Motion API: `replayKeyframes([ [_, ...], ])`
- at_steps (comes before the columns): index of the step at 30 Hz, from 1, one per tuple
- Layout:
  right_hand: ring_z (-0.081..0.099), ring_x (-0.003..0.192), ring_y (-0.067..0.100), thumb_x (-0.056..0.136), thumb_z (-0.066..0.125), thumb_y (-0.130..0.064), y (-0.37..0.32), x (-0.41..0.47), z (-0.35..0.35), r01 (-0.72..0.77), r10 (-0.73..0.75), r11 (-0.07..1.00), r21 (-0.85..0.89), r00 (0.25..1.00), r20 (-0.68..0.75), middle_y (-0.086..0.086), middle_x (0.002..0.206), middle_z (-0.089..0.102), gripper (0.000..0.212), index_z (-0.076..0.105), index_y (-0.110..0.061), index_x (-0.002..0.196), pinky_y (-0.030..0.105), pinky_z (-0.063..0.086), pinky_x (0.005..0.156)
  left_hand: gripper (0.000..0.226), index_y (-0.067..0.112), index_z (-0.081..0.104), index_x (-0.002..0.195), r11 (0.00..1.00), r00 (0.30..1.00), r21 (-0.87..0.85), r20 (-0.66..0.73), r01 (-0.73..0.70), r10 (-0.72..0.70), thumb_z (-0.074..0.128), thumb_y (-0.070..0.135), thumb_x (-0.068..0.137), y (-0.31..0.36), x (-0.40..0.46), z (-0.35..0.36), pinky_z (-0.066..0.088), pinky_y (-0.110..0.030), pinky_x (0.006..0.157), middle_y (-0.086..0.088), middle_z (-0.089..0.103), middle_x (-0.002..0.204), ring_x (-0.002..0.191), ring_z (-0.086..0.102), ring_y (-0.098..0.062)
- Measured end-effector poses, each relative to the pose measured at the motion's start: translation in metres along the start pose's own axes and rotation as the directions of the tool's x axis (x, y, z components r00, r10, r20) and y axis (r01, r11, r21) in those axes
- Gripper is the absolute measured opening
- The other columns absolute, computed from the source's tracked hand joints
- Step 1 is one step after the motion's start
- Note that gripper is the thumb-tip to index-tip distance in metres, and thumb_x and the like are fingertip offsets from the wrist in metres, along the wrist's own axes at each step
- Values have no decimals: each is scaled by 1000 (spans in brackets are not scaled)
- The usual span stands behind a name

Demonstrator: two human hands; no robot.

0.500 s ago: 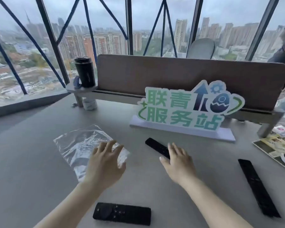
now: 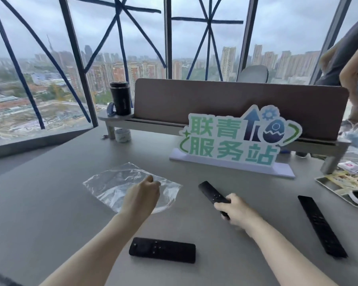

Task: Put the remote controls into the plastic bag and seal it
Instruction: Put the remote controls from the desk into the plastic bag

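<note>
A clear plastic bag (image 2: 116,182) lies flat on the grey table, left of centre. My left hand (image 2: 142,195) rests on its right part with fingers pinched on the plastic. My right hand (image 2: 235,211) grips the near end of a slim black remote (image 2: 210,191), which points away to the upper left. A short wide black remote (image 2: 162,249) lies near the table's front, between my forearms. A long black remote (image 2: 320,225) lies at the right, apart from both hands.
A green-and-white sign (image 2: 236,141) on a white base stands behind the remotes. A desk divider (image 2: 194,100) with a black tumbler (image 2: 120,98) runs across the back. A tray (image 2: 327,182) with papers sits at right. Another person (image 2: 347,65) leans in at far right.
My right hand has closed on the slim remote, which it was only reaching over before. My left hand's fingers, spread above the bag earlier, are now pinched on it.
</note>
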State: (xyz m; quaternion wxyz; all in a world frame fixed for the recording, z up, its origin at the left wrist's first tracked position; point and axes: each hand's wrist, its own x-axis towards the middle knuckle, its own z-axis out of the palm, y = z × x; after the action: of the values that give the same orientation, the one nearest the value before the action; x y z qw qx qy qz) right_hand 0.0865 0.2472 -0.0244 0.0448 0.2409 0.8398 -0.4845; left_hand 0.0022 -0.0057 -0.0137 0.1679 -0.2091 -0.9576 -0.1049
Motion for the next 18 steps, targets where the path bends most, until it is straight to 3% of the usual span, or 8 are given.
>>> replayKeyframes([
  [2, 27, 28, 9, 94, 56, -23, 3, -25, -16, -11, -18, 950, 313, 996, 89, 6, 54, 49, 15, 49, -11, 101, 13, 19, 36, 17, 7, 65, 70, 997, 998, -56, -23, -55, 53, 54, 8, 83, 16, 7, -3, 49, -40, 44, -10, 53, 71, 54, 59, -35],
  [5, 20, 31, 9, 96, 52, -19, 1, -65, -38, -4, -92, 881, 473, 980, 179, 5, 52, 45, 6, 53, -12, 96, 13, 13, 35, 15, 8, 64, 69, 991, 995, -102, -49, -86, 81, 56, 6, 82, 46, 13, -7, 44, -36, 45, -9, 52, 71, 55, 60, -36],
  [10, 22, 36, 11, 97, 54, -28, -14, -76, -27, 36, -117, 908, 416, 979, 170, 5, 57, 54, 16, 55, -12, 94, 19, 19, 36, 25, 5, 60, 66, 935, 992, -338, -100, -105, 75, 49, 11, 88, 93, 8, -15, 39, -35, 50, -9, 47, 70, 58, 53, -32],
  [13, 36, 37, 14, 102, 45, -29, -21, -73, -10, 70, -167, 890, 450, 970, 179, 11, 83, 73, 27, 61, -10, 112, 25, 25, 38, 25, 8, 65, 70, 892, 993, -441, -104, -103, 64, 49, 14, 87, 109, 3, -17, 49, -41, 58, -8, 53, 71, 62, 54, -29],
  [15, 41, 34, 13, 102, 39, -25, -16, -74, -14, 110, -135, 943, 315, 989, 61, 12, 92, 77, 26, 62, -15, 111, 22, 29, 36, 23, 11, 71, 79, 866, 994, -494, -99, -81, 36, 50, 15, 88, 116, 0, -18, 50, -40, 62, -7, 58, 76, 68, 58, -29],
  [18, 50, 42, 14, 96, 44, -21, 18, -70, -42, 119, -87, 987, 112, 963, -253, 5, 77, 75, 24, 67, -19, 101, 28, 44, 43, 21, 14, 74, 91, 850, 992, -518, -123, -95, 36, 53, 14, 89, 122, -5, -17, 49, -36, 66, -6, 64, 82, 74, 61, -28],
])
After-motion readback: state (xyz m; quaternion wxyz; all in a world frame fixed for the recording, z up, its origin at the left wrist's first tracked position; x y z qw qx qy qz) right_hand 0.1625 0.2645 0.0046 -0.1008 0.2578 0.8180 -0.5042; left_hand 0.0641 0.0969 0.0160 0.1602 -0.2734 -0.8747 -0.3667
